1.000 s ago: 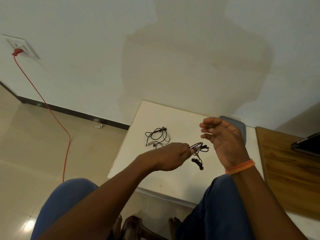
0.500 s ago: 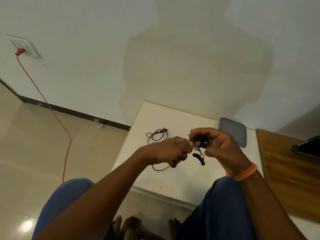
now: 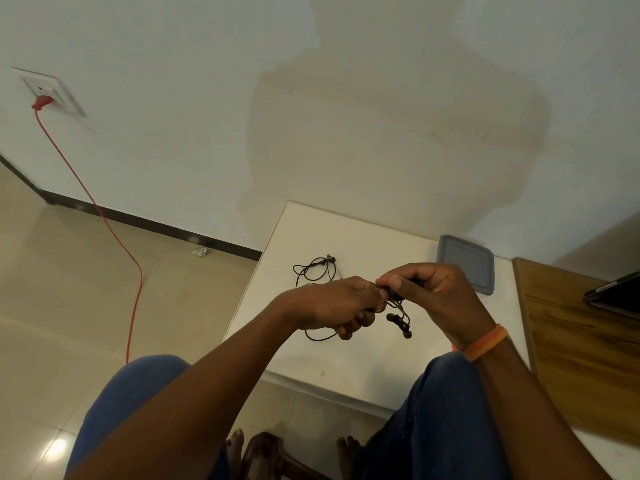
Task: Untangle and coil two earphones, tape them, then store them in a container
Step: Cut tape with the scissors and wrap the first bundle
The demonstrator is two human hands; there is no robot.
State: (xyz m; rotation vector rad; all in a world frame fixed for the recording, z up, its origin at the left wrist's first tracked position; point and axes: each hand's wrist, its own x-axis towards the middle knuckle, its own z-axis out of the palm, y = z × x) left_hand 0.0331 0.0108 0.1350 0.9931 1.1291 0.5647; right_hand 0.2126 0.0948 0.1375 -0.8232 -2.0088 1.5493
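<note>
Over the white table's (image 3: 346,368) middle, our left hand (image 3: 332,303) and right hand (image 3: 436,296) pinch one coiled earphone (image 3: 398,315), probably taping it; the second earphone (image 3: 317,270) lies untouched near the far-left corner and needs coiling next.

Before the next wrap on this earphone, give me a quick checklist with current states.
1. Both hands on the held earphone: ok, left hand and right hand pinch it together.
2. Earbuds hanging free below: ok.
3. Tape on the bundle: cannot tell, fingers cover it.
4. Second earphone coiled: not ok, loose on the white table.
5. Grey container lid within reach: ok.
6. Tape roll located: cannot tell.
</note>
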